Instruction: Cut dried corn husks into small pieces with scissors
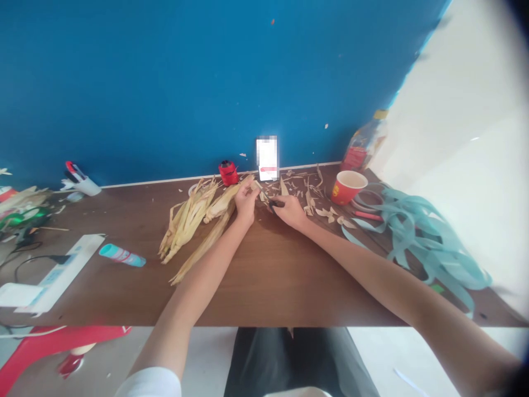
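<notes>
Hands both busy: L hand [247, 197] pinches a small husk piece [255, 184] btwn thumb & fingers, R hand [290, 210] is closed round dark-handled scissors [271, 204], blades pointing at the piece; fingers cover most of the handles, & can't tell if the blades touch it. Husk piece is held just above the back half of the brown table [268, 292], in front of 1 phone [268, 159] propped at the blue wall [165, 88], screen pixelated. Dry husks [190, 220] lie L of the hands in approx 3 bunches, 1 partly behind L hand; exact no. of leaves unclear. Husk scraps [328, 214] scattered round R hand, too many to count. Containers: 1 red paper cup [345, 194] upright, bottom not visible; 1 clear bottle [361, 144] w/ yellow cap & red label, blurry, contents unclear; 1 white pen cup [88, 186] tipped over w/ a few pens [74, 172], count unclear. Also 1 red roll [228, 173] by the wall, 1 blue tube [123, 255], 1 white power strip [70, 273], 1 red pen [367, 215] beside tangled teal ribbon [417, 237], partly hidden by R forearm. Far-L pile [28, 201] cut off by frame edge, hard to make out.
</notes>
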A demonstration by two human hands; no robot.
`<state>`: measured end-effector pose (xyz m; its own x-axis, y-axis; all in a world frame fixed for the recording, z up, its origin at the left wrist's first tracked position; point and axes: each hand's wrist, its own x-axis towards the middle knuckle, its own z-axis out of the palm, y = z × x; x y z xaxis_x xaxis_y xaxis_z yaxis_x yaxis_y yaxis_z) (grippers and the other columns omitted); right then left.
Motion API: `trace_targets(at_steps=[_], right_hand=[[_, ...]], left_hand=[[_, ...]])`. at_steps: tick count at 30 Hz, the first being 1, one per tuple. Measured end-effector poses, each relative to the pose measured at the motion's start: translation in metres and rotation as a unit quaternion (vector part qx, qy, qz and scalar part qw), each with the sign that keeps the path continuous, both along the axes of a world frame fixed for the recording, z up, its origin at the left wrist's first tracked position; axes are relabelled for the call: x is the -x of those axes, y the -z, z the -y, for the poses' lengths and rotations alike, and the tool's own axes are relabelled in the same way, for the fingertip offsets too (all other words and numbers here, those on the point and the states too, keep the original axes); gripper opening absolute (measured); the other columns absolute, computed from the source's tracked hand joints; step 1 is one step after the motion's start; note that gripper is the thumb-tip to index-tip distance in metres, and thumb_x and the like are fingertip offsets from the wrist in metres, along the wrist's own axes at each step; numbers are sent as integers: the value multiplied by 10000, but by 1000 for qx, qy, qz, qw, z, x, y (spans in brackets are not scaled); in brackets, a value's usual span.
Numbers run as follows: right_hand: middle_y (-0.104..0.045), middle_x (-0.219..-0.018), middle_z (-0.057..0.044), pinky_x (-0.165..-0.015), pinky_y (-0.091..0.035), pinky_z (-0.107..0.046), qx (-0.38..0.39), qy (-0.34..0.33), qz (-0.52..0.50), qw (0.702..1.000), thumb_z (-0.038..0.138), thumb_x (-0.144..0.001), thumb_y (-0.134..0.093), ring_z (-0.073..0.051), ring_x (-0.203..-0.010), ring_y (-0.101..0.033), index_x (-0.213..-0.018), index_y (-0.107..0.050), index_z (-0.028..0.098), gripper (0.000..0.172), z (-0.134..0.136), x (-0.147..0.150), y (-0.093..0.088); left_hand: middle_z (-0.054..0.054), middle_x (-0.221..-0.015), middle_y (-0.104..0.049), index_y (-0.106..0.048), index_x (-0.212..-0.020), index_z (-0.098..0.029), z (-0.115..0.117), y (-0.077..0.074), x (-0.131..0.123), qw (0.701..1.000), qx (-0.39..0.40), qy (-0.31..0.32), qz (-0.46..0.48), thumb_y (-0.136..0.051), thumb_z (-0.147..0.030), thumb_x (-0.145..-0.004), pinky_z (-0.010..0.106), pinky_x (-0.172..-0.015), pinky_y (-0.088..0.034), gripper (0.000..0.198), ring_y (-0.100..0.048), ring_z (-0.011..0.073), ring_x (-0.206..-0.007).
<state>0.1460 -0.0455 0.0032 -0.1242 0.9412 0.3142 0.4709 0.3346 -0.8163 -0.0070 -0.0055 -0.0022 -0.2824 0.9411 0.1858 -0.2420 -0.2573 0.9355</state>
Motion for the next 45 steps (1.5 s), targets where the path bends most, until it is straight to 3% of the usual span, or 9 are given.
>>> trace_targets(at_steps=[17, 28, 38, 45], right_hand=[[-734, -744, -4, -645, -468, -268, -16, 31, 58, 998, 296, -761, -638, -184, -702, -646, -919, -785, 239, 223, -1, -1, -1], [-757, -833, -20, -683, -487, -286, -13, 30, 58, 998, 252, -742, -636, -202, -735, -661, -924, -785, 240, 235, 0, -1, -3], [-703, -690, -16, -623, -440, -283, -25, 47, 93, 994, 272, -760, -596, -197, -677, -627, -915, -790, 251, 249, 2, -1, -3], [-712, -714, -20, -655, -458, -283, -26, 70, 59, 996, 269, -737, -600, -201, -702, -631, -893, -779, 229, 241, 1, -1, -3]], left_hand=[[56, -1022, -690, -677, -1075, -174, -1, 0, 0, 1000, 2, 7, -23, -678, -135, -612, 238, -661, -445, 464, -573, 106, -719], [61, -1027, -689, -682, -1069, -175, -2, 2, 0, 1000, 12, 9, -22, -658, -94, -603, 237, -642, -448, 473, -584, 101, -704], [62, -1024, -689, -675, -1119, -175, -3, 5, 0, 999, 11, 13, -33, -668, -103, -617, 243, -623, -448, 507, -556, 78, -632], [81, -1137, -683, -683, -1084, -180, -1, 1, -2, 999, 9, 23, -21, -667, -87, -602, 247, -671, -482, 490, -627, 137, -803]])
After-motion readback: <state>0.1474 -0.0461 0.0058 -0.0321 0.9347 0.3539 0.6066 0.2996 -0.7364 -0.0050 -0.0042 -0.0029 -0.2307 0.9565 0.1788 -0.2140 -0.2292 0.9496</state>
